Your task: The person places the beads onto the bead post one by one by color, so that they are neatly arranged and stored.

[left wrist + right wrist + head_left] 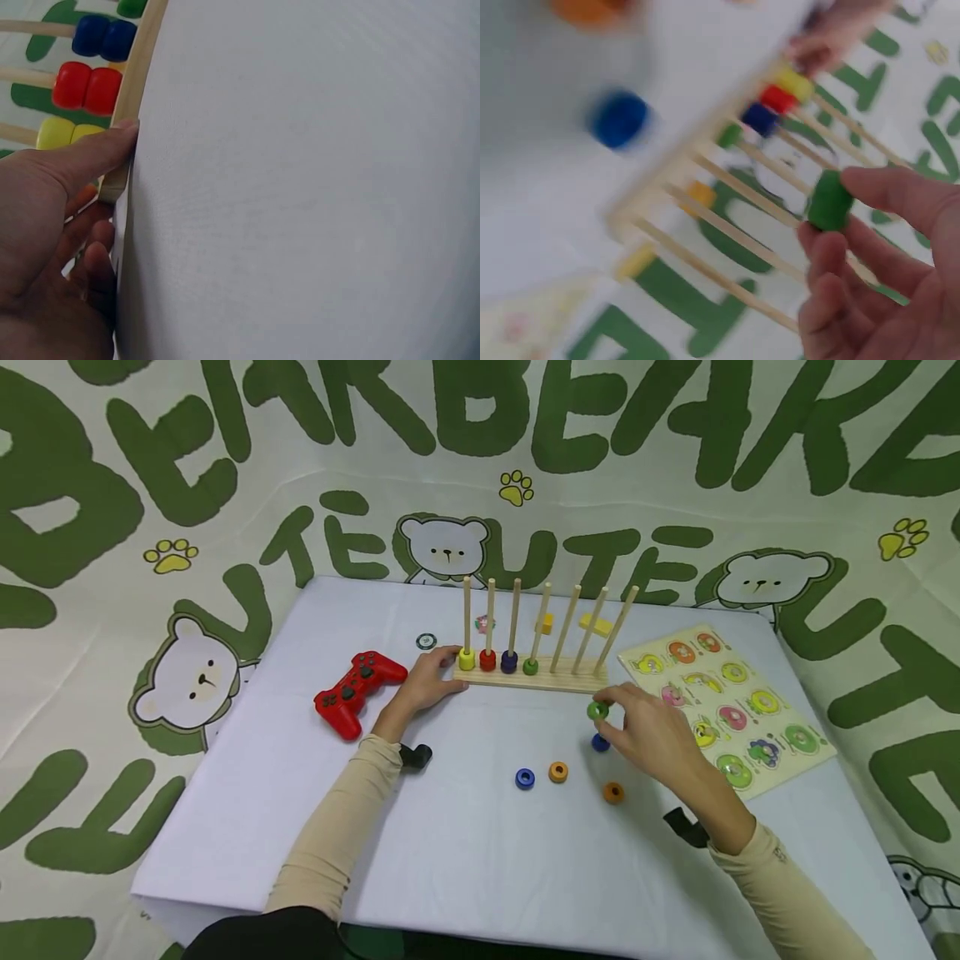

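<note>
A wooden peg rack (536,678) stands upright, with yellow beads (467,659), red beads (487,660), dark blue beads (509,662) and one green bead (531,667) on its left pegs. My left hand (431,680) grips the rack's left end; the left wrist view shows the thumb along the base's edge. Between thumb and fingertips, my right hand (656,735) pinches another green bead (830,201), apart from the pegs and in front of the rack's right end. Below it a blue bead (601,742) lies on the table.
Another blue bead (525,778) and two orange beads (558,772) lie nearer the front. A red game controller (356,693) sits at left, a fruit puzzle board (727,710) at right. Behind the rack are yellow blocks (596,625) and a dark round disc (426,642).
</note>
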`<state>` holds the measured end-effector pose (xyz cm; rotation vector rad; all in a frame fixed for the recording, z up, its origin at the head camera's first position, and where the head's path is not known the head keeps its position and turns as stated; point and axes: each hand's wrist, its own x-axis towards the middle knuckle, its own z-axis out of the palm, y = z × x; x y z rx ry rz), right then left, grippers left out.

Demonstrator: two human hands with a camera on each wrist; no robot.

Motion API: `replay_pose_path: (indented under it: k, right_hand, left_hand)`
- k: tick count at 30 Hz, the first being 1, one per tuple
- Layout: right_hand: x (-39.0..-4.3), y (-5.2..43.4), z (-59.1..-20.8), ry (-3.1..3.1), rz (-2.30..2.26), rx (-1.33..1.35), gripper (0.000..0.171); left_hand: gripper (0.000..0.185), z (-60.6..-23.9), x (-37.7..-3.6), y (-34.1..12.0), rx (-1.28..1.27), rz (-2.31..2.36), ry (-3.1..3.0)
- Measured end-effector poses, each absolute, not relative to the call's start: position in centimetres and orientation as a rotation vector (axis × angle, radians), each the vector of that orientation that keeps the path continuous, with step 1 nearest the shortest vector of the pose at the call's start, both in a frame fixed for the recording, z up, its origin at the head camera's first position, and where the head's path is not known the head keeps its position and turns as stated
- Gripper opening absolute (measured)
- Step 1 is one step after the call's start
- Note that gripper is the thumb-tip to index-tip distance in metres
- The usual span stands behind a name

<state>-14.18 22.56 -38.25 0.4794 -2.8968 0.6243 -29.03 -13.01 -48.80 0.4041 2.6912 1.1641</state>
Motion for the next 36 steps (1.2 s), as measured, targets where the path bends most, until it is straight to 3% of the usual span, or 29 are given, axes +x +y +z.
replay_pose_path:
  k: [6,15,36]
  right_hand:
    - [-18.6,20.4,-34.0,-2.592,0.704,0.507,0.032]
    - [-23.9,17.6,-32.0,-2.391,0.772,0.538,0.033]
    - [-25.9,16.2,-33.0,-2.632,0.748,0.465,0.035]
  left_hand:
    - [0.074,-48.8,-28.9,-13.2,0.397,1.172,2.696]
    - [0.073,-48.8,-29.1,-12.5,0.418,1.181,2.685]
    - [0.073,-48.9,-28.9,-13.0,0.374,1.164,2.696]
